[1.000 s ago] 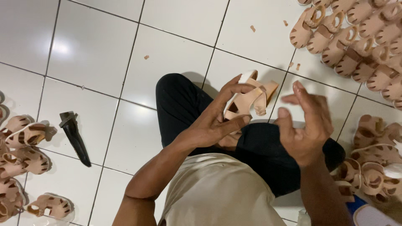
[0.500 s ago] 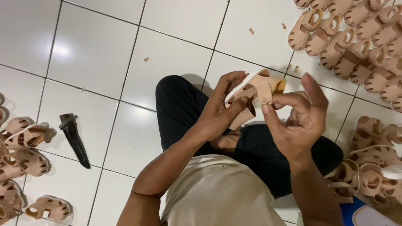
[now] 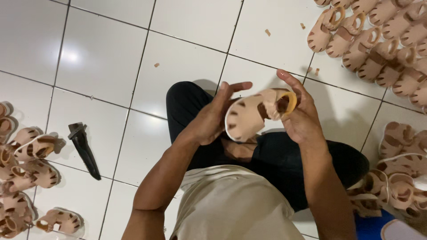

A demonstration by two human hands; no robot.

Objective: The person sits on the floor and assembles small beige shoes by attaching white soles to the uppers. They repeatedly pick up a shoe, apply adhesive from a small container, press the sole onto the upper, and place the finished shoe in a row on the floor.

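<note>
Overhead, from the head-worn camera, a seated person is holding a small beige sandal (image 3: 254, 113) between both hands, just above the black-trousered lap (image 3: 275, 164). The left hand (image 3: 212, 118) is cupping the toe end with fingers spread along the sole's side, while the right hand (image 3: 302, 113) is gripping the heel end, thumb pressing by the looped ankle strap. Judging by the grip, the sandal is being turned over and checked or trimmed by hand; the step looks to be in mid-course, and any following move would call for a firm hold on the soft strap while the sole is rotated.

Relative to the held sandal, a row of matching finished sandals (image 3: 373, 40) is lying up and to the right on the white tiled floor (image 3: 102, 66); another heap (image 3: 400, 173) is sitting lower right, and more pairs (image 3: 26, 178) are resting far to the lower left. A black hand tool (image 3: 83, 150) is lying left of the sandal, well apart. Small tan offcuts (image 3: 267, 32) are scattering above it. At lower right a blue package edge (image 3: 371, 226) is showing, its shape mostly hidden; no labels or signs are showing
</note>
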